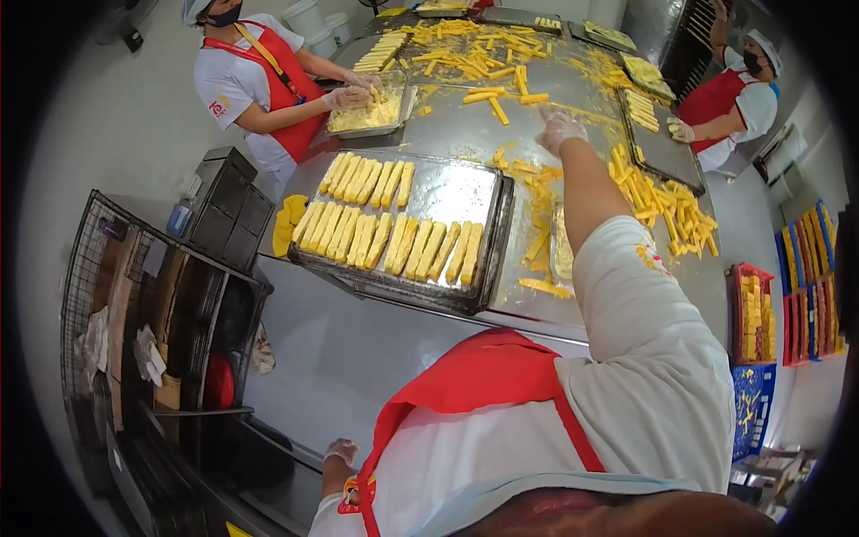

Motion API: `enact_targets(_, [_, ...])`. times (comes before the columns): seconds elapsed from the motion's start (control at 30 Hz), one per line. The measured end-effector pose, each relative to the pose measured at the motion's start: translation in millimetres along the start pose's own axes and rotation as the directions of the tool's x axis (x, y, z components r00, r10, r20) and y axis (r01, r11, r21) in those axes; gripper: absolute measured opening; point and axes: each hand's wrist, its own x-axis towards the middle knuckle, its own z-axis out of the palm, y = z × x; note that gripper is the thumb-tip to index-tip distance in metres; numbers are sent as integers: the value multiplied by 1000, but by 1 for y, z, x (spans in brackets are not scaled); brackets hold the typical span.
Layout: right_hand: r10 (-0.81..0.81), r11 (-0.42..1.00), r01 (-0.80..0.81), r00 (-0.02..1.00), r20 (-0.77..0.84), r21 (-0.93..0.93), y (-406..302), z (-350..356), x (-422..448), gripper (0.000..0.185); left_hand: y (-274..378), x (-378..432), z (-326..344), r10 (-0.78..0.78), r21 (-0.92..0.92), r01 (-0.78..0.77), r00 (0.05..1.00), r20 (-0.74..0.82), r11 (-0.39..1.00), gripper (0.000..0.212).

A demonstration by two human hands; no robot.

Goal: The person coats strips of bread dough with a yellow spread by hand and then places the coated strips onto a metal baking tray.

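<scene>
My right hand (560,131), in a clear glove, reaches over the metal table, just nearer to me than loose yellow sticks (496,109); its fingers look apart and nothing shows in them. My left hand (342,451), also gloved, hangs low at my side, away from the table; its fingers are too unclear to read. A dark-rimmed baking tray (456,191) at the table's near left holds two rows of coated yellow sticks (396,245). Under my right forearm, a container of pale yellow mixture (562,245) is partly hidden. A heap of sticks (661,201) lies to the right.
A co-worker (268,87) at the left works with gloved hands in a metal pan of yellow mixture (369,114). Another co-worker (718,107) stands by a tray (661,148) at the right. A rack (168,268) stands at the lower left, and crates (751,315) at the right.
</scene>
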Motion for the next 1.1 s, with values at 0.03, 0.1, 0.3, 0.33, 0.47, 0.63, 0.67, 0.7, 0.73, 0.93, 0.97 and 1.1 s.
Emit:
enact_targets(0.03, [30,999,-31,997,78,17,-12,-2,-4,58,-11,-2,4,11,18,-11,1000,-3,1000,37])
enact_targets(0.1, [-23,997,41,967,253,-66,-45,-4,-22,55,-25,-12,16,21,44,-20,1000,-12,999,36])
enact_targets(0.3, [-172,948,212,969,177,-239,-36,55,14,41,-27,-66,4,198,297,-178,980,-38,938,39])
enact_targets(0.33, [-212,949,234,970,120,-210,-38,61,23,41,-23,-75,8,216,255,-193,974,-64,947,39])
enact_targets(0.47, [-163,981,178,971,176,-78,-48,56,52,44,17,-81,19,152,198,-162,986,65,967,38])
enact_targets(0.63, [-205,976,212,970,128,-42,-49,74,78,41,52,-86,51,-188,-342,199,980,65,918,32])
enact_targets(0.67, [-213,975,220,967,141,-40,-44,83,87,41,58,-89,47,-152,-263,176,982,108,949,31])
enact_targets(0.7, [-211,974,220,965,159,-45,-38,91,96,41,64,-92,44,-118,-186,147,981,155,971,31])
enact_targets(0.73, [-212,974,222,963,169,-48,-30,98,107,41,76,-94,34,-91,-118,115,976,196,986,31])
enact_targets(0.93, [-134,991,135,979,151,1,-37,104,142,41,115,-145,20,-42,-58,62,955,293,996,30])
enact_targets(0.97, [-140,990,140,979,149,14,-34,111,157,41,116,-152,13,-46,-50,64,954,297,997,31])
enact_targets(1.1, [-95,993,86,989,115,81,-39,126,199,40,132,-179,2,-48,-43,67,940,337,997,31])
